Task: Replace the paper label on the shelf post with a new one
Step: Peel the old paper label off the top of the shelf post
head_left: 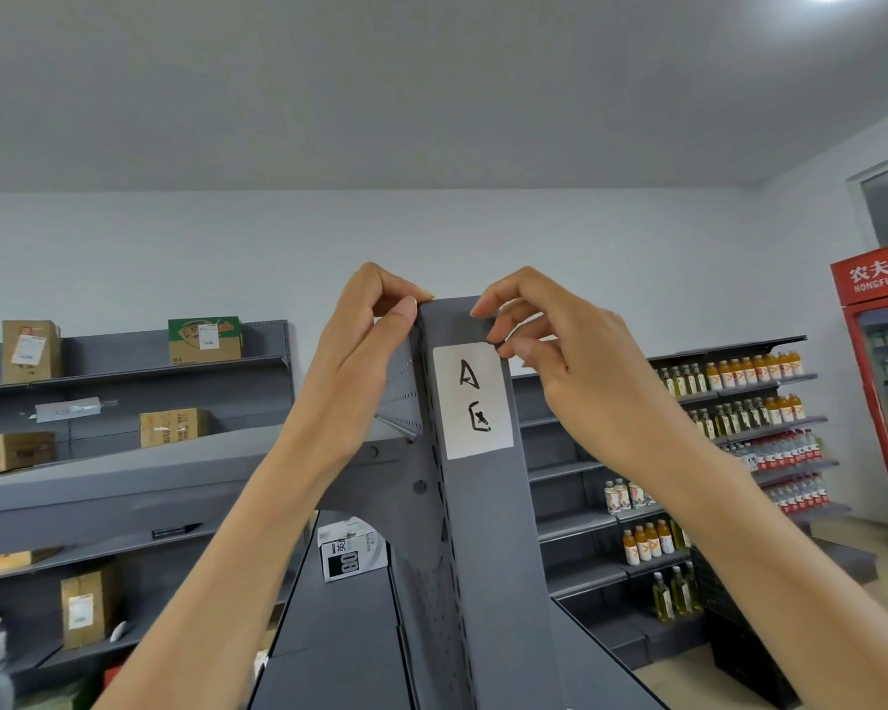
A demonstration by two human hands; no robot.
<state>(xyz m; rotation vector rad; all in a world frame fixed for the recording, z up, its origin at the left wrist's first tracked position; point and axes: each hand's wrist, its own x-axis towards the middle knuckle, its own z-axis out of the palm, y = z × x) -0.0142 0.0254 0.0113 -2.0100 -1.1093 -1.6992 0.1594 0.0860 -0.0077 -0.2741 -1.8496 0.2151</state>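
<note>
A white paper label with black hand-drawn marks is stuck near the top of the grey shelf post, straight ahead of me. My left hand grips the post's top left corner, thumb on its edge. My right hand is at the label's upper right corner, thumb and forefinger pinched together against that corner. Whether the corner is lifted off the post is hidden by the fingers.
Grey shelves with cardboard boxes run along the left. Shelves of bottled drinks stand on the right, and a red drinks fridge is at the far right. A white carton sits on the low shelf behind the post.
</note>
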